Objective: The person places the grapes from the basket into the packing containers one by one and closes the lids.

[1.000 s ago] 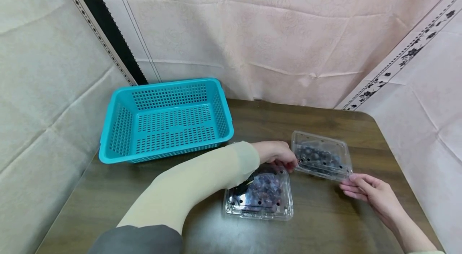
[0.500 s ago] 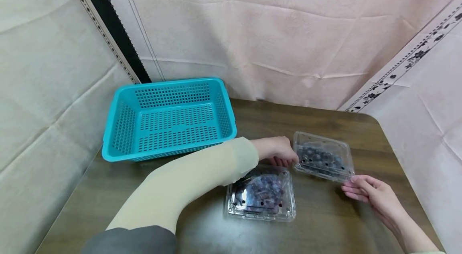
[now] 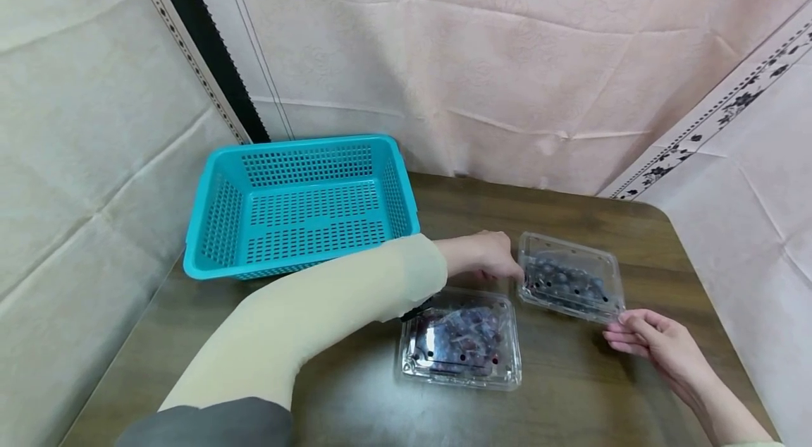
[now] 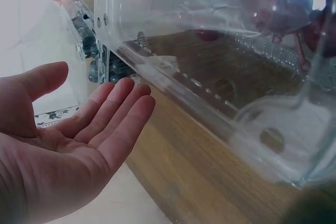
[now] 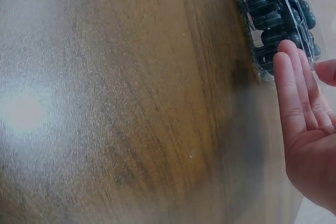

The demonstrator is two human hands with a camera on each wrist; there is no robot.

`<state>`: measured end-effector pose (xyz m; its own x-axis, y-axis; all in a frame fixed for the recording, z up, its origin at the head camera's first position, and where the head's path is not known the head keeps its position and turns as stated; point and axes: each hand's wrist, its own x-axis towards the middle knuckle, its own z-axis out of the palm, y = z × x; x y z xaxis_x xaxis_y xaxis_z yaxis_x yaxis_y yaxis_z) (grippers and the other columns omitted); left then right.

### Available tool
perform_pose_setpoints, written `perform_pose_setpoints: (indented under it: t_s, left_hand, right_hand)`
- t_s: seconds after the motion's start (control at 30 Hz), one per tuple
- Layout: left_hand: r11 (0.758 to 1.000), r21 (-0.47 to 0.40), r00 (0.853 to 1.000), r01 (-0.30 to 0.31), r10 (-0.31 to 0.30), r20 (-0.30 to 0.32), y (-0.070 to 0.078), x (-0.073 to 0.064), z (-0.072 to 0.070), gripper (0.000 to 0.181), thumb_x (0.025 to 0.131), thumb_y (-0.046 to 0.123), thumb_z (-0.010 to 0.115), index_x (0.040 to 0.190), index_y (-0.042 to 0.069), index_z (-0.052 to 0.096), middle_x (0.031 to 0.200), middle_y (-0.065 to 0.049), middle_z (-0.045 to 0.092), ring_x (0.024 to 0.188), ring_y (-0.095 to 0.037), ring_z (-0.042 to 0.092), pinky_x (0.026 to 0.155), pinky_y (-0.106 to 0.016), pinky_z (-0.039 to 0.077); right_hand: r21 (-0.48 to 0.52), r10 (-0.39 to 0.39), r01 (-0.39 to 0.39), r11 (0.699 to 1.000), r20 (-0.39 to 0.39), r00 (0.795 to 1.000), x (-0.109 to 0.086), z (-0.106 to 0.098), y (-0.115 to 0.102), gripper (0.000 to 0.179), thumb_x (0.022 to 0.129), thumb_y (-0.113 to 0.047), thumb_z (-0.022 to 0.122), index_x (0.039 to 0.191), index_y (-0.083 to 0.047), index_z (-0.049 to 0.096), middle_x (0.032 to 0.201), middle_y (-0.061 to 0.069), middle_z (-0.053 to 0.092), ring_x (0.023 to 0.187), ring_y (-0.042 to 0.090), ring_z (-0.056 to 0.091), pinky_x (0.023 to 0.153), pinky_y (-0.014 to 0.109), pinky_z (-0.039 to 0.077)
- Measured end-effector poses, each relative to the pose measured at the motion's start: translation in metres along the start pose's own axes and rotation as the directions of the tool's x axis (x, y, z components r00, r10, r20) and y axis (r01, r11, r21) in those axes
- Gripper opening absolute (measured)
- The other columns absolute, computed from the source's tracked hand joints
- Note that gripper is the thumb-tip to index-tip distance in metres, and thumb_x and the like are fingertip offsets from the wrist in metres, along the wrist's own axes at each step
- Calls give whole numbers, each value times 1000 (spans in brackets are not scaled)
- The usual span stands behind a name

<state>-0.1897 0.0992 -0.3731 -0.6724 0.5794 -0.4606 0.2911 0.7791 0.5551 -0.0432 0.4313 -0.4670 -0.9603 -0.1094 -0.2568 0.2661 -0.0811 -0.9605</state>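
A clear plastic fruit box point(image 3: 571, 278) with small dark blue fruit lies at the right of the table. My right hand point(image 3: 653, 345) pinches its near right corner, thumb above and fingers below; the right wrist view shows these fingers point(image 5: 294, 87) extended along the box end. My left hand point(image 3: 491, 255) is at the box's left end, its fingertips close to the edge. In the left wrist view its fingers point(image 4: 115, 119) are extended, with the thumb apart. A second clear fruit box point(image 3: 462, 341) with reddish-purple grapes lies in front of the left hand, its lid closed.
A turquoise perforated basket point(image 3: 304, 207) stands at the back left of the wooden table point(image 3: 355, 390), with no contents showing. Pale patterned cloth point(image 3: 393, 59) hangs behind the table and at both sides. My left sleeve point(image 3: 330, 313) crosses in front of the basket.
My left hand has shifted slightly upward beside the blue-fruit box. The right hand stays at the box's corner. The whole view has drifted a little, and both boxes lie as before.
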Motion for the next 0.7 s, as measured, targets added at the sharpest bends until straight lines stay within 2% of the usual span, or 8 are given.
perform_pose_setpoints:
  t_s: [0.1, 0.17, 0.3, 0.43, 0.53, 0.6, 0.63, 0.7]
  left_hand:
    - [998, 66, 1000, -23, 24, -12, -2, -3, -3, 47, 101, 42, 72, 67, 15, 54, 66, 2, 57, 67, -16, 67, 69, -29, 62]
    - [990, 123, 998, -63, 66, -24, -4, -5, -5, 48, 103, 42, 70, 66, 16, 53, 68, 2, 57, 66, -15, 64, 67, -28, 59]
    - [956, 251, 986, -149, 164, -41, -8, -13, -11, 44, 106, 41, 65, 71, 16, 56, 75, 3, 58, 70, -14, 59, 69, -29, 51]
    - [927, 331, 977, -178, 207, -55, -15, -26, -19, 29, 107, 39, 63, 96, 12, 67, 90, 0, 66, 83, -16, 63, 75, -33, 51]
    - [921, 350, 975, -174, 212, -73, -20, -40, -27, 32, 108, 39, 63, 120, 10, 70, 107, -2, 72, 94, -17, 68, 80, -34, 55]
    - [916, 363, 971, -168, 217, -98, -25, -51, -33, 37, 107, 41, 64, 131, 12, 69, 119, -1, 74, 105, -17, 70, 85, -34, 57]
    - [913, 373, 968, -168, 223, -110, -28, -56, -38, 40, 107, 41, 64, 135, 13, 68, 124, -1, 73, 111, -17, 69, 90, -35, 58]
    - [911, 379, 964, -165, 231, -135, -36, -67, -46, 43, 107, 41, 65, 139, 13, 67, 133, -2, 71, 120, -20, 67, 96, -38, 58]
  right_hand:
    - [0, -1, 1, 1000, 13, 1000, 1, -1, -1, 32, 114, 2, 39, 107, -4, 70, 102, 13, 81, 93, 23, 81, 82, 33, 66]
    - [-2, -9, 9, 1000, 36, 999, 2, -2, -1, 32, 114, 3, 40, 108, -4, 70, 103, 14, 81, 95, 24, 80, 83, 34, 66]
    - [-15, -18, 19, 1000, 67, 998, 4, -4, -3, 31, 113, 4, 42, 109, -4, 71, 106, 15, 80, 98, 25, 80, 85, 35, 65]
    - [-57, -15, 20, 998, 76, 997, 4, -6, -5, 31, 113, 2, 43, 112, -5, 73, 107, 15, 80, 99, 25, 80, 85, 36, 65]
    - [-134, -19, 29, 991, 72, 997, 2, -9, -9, 31, 114, 0, 43, 115, -6, 74, 107, 13, 81, 98, 25, 80, 84, 37, 66]
    - [-228, -29, 40, 973, 51, 998, 1, -11, -13, 29, 114, -2, 44, 118, -4, 73, 107, 11, 81, 96, 23, 80, 82, 37, 66]
    - [-296, -39, 47, 954, 33, 999, 1, -12, -16, 27, 115, -3, 45, 119, 0, 72, 105, 10, 81, 95, 22, 80, 81, 36, 66]
    - [-446, -72, 57, 893, -17, 997, -1, -11, -23, 26, 114, -6, 48, 121, 8, 68, 101, 9, 82, 91, 18, 81, 78, 35, 66]
